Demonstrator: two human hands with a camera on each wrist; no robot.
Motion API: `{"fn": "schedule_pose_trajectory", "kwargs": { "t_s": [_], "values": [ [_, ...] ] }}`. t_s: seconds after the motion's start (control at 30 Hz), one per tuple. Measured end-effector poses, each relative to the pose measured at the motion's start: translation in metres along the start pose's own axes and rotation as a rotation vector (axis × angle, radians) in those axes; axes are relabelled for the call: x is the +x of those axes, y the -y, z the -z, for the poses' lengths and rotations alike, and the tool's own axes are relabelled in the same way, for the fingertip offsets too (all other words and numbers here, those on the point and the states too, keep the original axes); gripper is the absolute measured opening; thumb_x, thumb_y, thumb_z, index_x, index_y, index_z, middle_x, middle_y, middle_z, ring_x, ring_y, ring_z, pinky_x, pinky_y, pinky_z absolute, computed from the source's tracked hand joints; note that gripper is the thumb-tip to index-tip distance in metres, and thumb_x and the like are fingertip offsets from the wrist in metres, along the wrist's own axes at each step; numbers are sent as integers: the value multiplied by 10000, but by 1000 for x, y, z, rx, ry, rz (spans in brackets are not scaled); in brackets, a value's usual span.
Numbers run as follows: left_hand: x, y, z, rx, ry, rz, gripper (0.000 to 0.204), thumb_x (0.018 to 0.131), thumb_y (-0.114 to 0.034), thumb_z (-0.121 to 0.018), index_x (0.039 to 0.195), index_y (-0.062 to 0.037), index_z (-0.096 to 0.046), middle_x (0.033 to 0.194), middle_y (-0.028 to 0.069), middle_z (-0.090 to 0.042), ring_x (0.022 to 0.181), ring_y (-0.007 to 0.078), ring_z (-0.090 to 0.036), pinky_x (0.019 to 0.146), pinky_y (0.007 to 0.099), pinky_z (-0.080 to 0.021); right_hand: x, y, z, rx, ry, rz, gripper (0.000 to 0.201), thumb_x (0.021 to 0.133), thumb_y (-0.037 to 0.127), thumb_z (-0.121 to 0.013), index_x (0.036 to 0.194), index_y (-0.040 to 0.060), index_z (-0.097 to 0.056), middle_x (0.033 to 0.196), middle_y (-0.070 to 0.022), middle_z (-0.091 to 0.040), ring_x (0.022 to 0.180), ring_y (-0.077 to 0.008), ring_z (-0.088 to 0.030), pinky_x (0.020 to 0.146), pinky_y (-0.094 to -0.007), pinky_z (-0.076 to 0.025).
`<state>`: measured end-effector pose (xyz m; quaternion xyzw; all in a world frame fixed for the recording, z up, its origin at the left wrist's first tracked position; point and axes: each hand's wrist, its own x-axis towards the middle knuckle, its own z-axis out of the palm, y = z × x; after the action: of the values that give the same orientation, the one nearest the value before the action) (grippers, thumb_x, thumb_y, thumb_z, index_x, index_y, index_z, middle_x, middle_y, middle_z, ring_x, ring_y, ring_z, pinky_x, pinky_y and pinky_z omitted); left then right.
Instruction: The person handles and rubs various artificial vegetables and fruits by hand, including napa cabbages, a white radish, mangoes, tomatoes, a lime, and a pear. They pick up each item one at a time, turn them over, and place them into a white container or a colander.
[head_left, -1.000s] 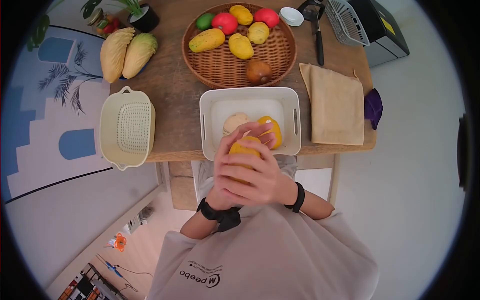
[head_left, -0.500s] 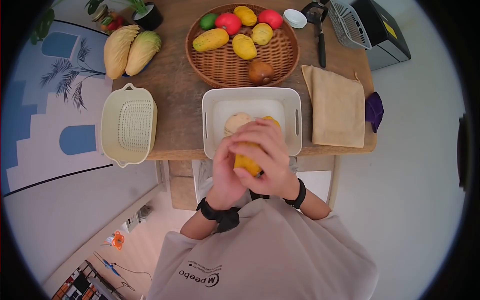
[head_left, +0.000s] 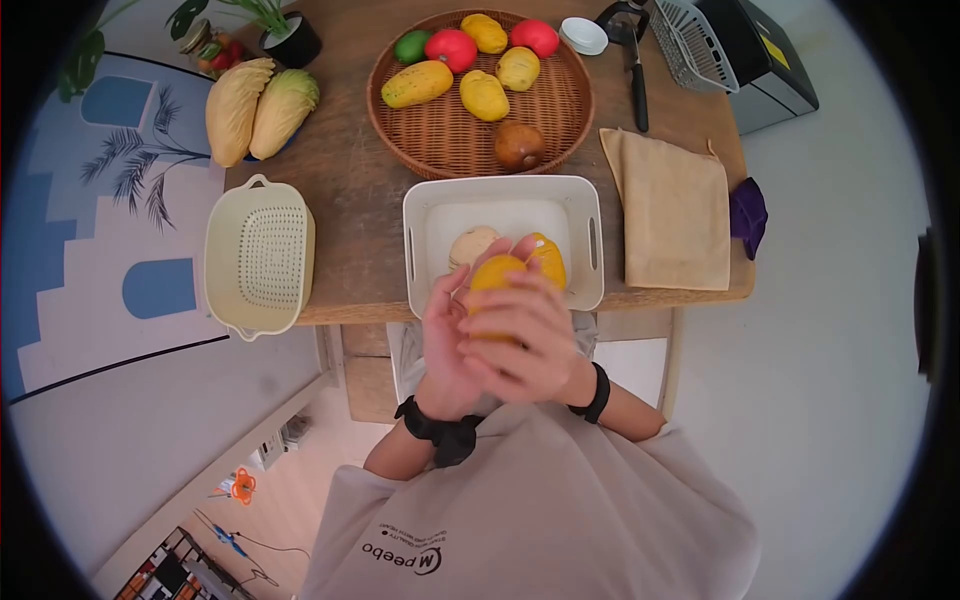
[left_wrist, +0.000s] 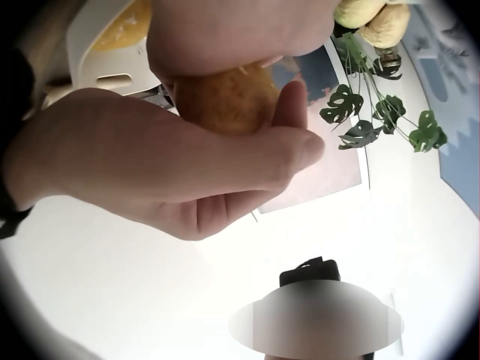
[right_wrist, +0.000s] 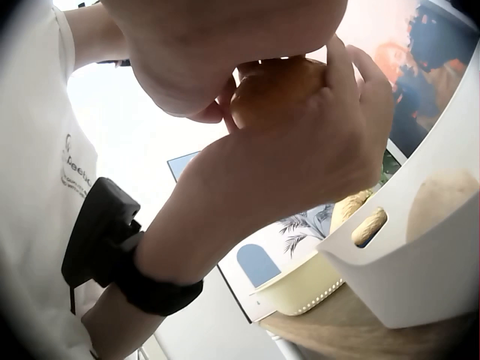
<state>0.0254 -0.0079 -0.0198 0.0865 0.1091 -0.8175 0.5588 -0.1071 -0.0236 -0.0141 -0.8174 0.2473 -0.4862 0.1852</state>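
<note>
In the head view both hands hold a yellow rounded fruit (head_left: 497, 272) between the body and a white tub (head_left: 420, 205). My left hand (head_left: 450, 350) cups it from the left side. Lying over it from the right is my right hand (head_left: 528, 338), its curved fingers blurred. The held fruit (left_wrist: 229, 101) shows brownish between the two hands in the left wrist view, and palms and fingers hide much of it. Beyond the fingertips, a beige round thing (head_left: 470, 245) and another yellow fruit (head_left: 550, 262) lie in the tub.
A wicker tray (head_left: 440, 140) with several fruits stands behind the tub. A pale colander (head_left: 215, 250) is at the left, below two cabbages (head_left: 260, 110). On the right are a folded cloth (head_left: 675, 220), a black-handled knife (head_left: 640, 95) and a grey basket (head_left: 695, 45).
My right hand has shifted about over the held fruit, and the fruit now sits higher between the palms. The yellow fruit in the tub, mostly covered half a second ago, shows again.
</note>
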Motion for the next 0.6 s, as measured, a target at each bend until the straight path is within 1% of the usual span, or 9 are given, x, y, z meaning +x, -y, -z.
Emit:
{"fn": "schedule_pose_trajectory", "kwargs": {
  "t_s": [0.03, 0.1, 0.17, 0.2, 0.27, 0.33, 0.4, 0.5, 0.6],
  "values": [
    [1, 1, -3, 83, -56, -17, 545, 1142, -321, -369, 1612, -73, -491, 1622, 162, -516, 1462, 276, -520, 1235, 403, -416, 4, -1, -1, -6, -39, -69, 226, 762, 77, -804, 987, 80, -785, 1141, -119, -757, 1115, -329, -722, 1077, -534, -507],
    [-11, 6, -2, 600, 17, -231, 530, 1143, -316, -386, 1611, -90, -493, 1617, 159, -518, 1462, 274, -517, 1238, 405, -412, 14, -2, -3, -16, -118, -210, 214, 758, 82, -806, 971, 90, -791, 1142, -118, -757, 1139, -332, -715, 1092, -542, -502],
    [-11, 7, 8, 527, 91, -216, 518, 1143, -307, -402, 1606, -97, -497, 1603, 155, -528, 1456, 267, -521, 1238, 405, -413, 1, 6, -8, -44, 10, -68, 277, 661, 126, -717, 920, 47, -773, 1111, -160, -753, 1094, -361, -711, 1079, -529, -513],
    [-3, 4, 26, 190, 123, -97, 512, 1141, -300, -410, 1602, -96, -500, 1592, 152, -537, 1450, 262, -526, 1236, 405, -415, -3, 9, -10, -61, 71, 1, 321, 612, 148, -672, 894, 26, -764, 1095, -181, -750, 1071, -375, -709, 1072, -523, -518],
    [2, 2, 22, -66, 59, -6, 504, 1139, -291, -419, 1593, -88, -506, 1572, 152, -551, 1438, 263, -537, 1233, 406, -418, -1, 0, -5, -58, -11, -47, 234, 712, 113, -759, 940, 64, -782, 1135, -152, -751, 1135, -356, -702, 1088, -543, -503],
    [0, 2, 9, 93, -116, -67, 500, 1139, -286, -419, 1583, -75, -511, 1555, 156, -561, 1424, 277, -547, 1231, 408, -420, 4, -5, -4, -41, -52, -98, 205, 766, 102, -801, 969, 80, -791, 1156, -140, -750, 1166, -352, -698, 1095, -556, -495],
    [0, 6, 2, 207, -81, -129, 501, 1138, -288, -418, 1578, -68, -513, 1551, 152, -566, 1419, 275, -551, 1228, 410, -423, 12, -3, -7, -14, -66, -160, 214, 773, 113, -799, 984, 76, -790, 1160, -145, -749, 1163, -362, -695, 1093, -561, -494],
    [-3, 11, -4, 392, -33, -199, 503, 1138, -292, -417, 1570, -57, -517, 1545, 147, -573, 1411, 271, -556, 1223, 413, -428, -4, 0, -6, -138, 70, 34, 270, 778, 148, -804, 1036, 67, -788, 1201, -147, -740, 1165, -369, -692, 1092, -577, -493],
    [-6, 4, 16, 265, 62, -146, 451, 1144, -283, -433, 1507, -38, -541, 1505, 124, -594, 1400, 243, -561, 1215, 389, -433, 10, -13, 4, -89, -145, -241, 286, 770, 181, -816, 1033, 72, -793, 1197, -143, -738, 1157, -371, -691, 1093, -593, -491]
  ]
}}
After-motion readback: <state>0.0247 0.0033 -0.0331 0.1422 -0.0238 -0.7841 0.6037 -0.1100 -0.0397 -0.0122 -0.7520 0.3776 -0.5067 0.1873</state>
